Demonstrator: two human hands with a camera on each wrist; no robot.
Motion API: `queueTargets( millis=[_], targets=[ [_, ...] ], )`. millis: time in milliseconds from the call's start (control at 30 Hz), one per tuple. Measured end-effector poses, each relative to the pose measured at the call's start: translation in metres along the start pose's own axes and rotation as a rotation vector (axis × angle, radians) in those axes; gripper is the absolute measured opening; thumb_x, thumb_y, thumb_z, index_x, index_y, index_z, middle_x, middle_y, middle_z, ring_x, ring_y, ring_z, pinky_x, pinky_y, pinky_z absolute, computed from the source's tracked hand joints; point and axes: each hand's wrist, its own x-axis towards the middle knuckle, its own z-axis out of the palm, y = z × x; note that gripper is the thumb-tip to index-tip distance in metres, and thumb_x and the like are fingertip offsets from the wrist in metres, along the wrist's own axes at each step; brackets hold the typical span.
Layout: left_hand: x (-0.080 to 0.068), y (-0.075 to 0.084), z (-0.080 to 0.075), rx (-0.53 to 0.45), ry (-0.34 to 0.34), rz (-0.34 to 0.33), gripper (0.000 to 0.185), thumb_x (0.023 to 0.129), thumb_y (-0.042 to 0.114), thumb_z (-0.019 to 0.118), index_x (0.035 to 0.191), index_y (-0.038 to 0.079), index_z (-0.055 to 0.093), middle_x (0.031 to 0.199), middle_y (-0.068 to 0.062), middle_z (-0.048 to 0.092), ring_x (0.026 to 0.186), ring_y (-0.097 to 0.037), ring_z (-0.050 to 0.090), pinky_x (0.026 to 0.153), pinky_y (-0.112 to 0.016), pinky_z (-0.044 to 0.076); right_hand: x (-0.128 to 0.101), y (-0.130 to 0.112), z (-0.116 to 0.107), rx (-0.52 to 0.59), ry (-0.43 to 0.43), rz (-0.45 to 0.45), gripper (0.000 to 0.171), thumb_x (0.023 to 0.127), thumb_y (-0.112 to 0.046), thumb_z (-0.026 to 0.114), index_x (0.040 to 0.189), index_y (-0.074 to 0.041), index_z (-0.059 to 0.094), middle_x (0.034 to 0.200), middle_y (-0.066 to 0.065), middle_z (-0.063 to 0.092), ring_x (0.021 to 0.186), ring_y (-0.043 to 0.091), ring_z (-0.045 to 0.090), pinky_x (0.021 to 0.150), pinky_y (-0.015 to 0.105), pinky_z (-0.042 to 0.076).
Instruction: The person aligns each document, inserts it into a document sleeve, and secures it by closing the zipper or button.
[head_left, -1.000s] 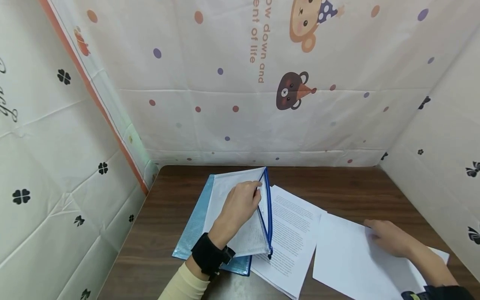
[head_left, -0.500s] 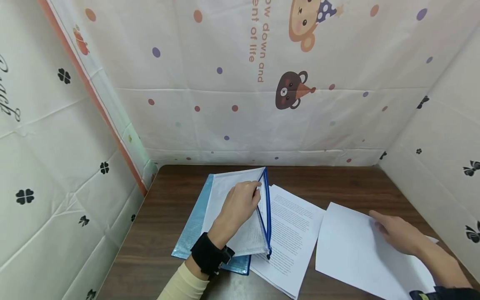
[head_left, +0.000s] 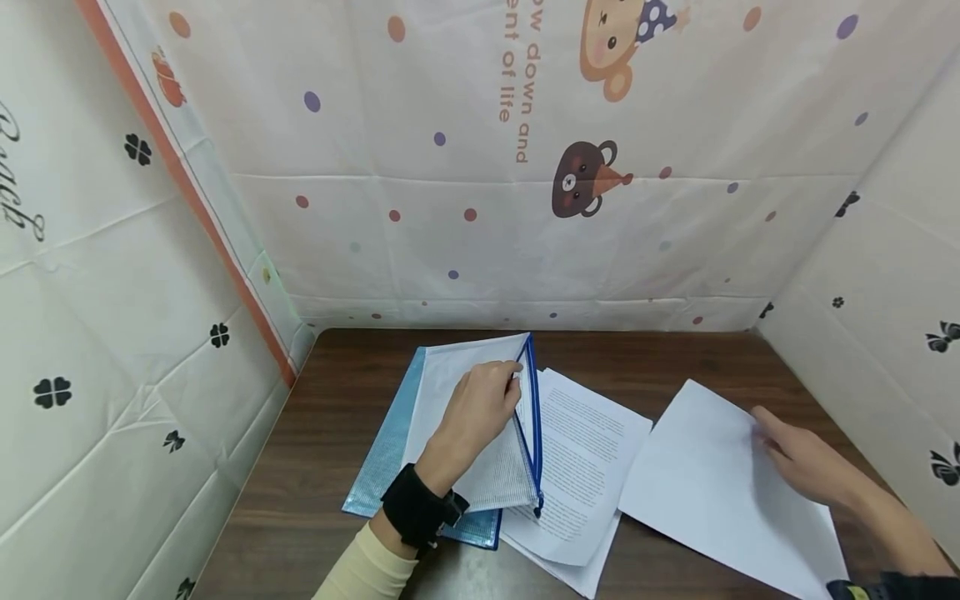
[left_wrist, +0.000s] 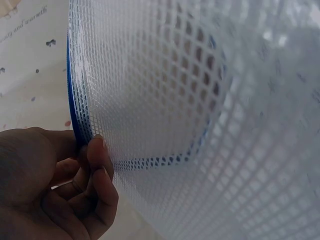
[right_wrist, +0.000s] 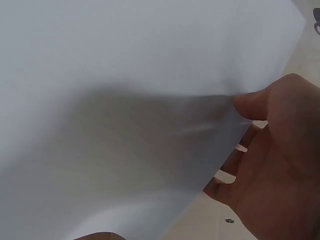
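Observation:
My left hand [head_left: 480, 408] pinches the blue zipper edge of a clear mesh zipper pouch [head_left: 491, 479], holding its mouth apart on the right side. In the left wrist view the thumb and fingers grip that blue edge [left_wrist: 75, 110] of the mesh. My right hand [head_left: 806, 458] holds a white sheet of paper [head_left: 735, 492] by its right edge, thumb on top and fingers beneath, as the right wrist view of the paper [right_wrist: 150, 50] shows. The sheet's left corner lies right at a stack of printed pages [head_left: 577, 450], which sits beside and partly under the pouch.
A blue mesh pouch [head_left: 386, 442] lies under the clear one. Everything rests on a dark wooden table [head_left: 345, 392], enclosed by patterned white cloth walls [head_left: 420, 242] at the back and both sides.
My right hand has lifted and moved the white sheet up and to the left, toward the printed pages, and its far corner has risen. My left hand has stayed on the pouch edge.

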Motion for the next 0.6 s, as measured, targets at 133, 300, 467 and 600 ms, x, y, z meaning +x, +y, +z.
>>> queueTargets(
  millis=[133,300,467,600],
  targets=[
    [-0.001,0.000,0.000,-0.002,0.001,0.003,0.024,0.104,0.008,0.067,0.125,0.001,0.076,0.105,-0.010,0.078,0.070,-0.007,0.060,0.056,-0.017,0.046,-0.001,0.004,0.000,0.042,0.014,0.001,0.014,0.111,-0.001,0.046,0.124,0.003,0.043,0.110,0.024,0.064,0.103,0.048,0.065,0.080,0.059,0.055],
    [-0.002,-0.001,-0.001,0.005,-0.005,-0.004,0.024,0.104,0.009,0.066,0.125,0.001,0.076,0.106,-0.009,0.078,0.071,-0.007,0.061,0.057,-0.016,0.046,-0.001,0.008,0.003,0.198,-0.004,0.043,0.039,0.117,-0.013,0.032,0.141,0.017,0.028,0.135,0.046,0.041,0.128,0.065,0.043,0.100,0.068,0.042],
    [-0.001,-0.002,-0.001,0.008,0.006,0.010,0.024,0.105,0.009,0.065,0.125,0.001,0.076,0.105,-0.010,0.078,0.070,-0.007,0.060,0.057,-0.016,0.046,-0.002,0.009,0.009,0.479,0.000,0.038,0.059,0.118,-0.022,0.023,0.159,0.012,-0.002,0.160,0.048,0.002,0.147,0.068,0.000,0.115,0.074,0.010],
    [-0.002,-0.003,-0.001,0.005,0.006,0.015,0.024,0.105,0.009,0.066,0.125,0.001,0.076,0.106,-0.010,0.078,0.070,-0.007,0.060,0.057,-0.016,0.046,-0.003,0.008,0.012,0.519,0.064,0.032,0.066,0.119,-0.025,0.025,0.163,0.007,-0.010,0.161,0.045,0.008,0.147,0.053,0.033,0.115,0.056,0.040]
  ],
)
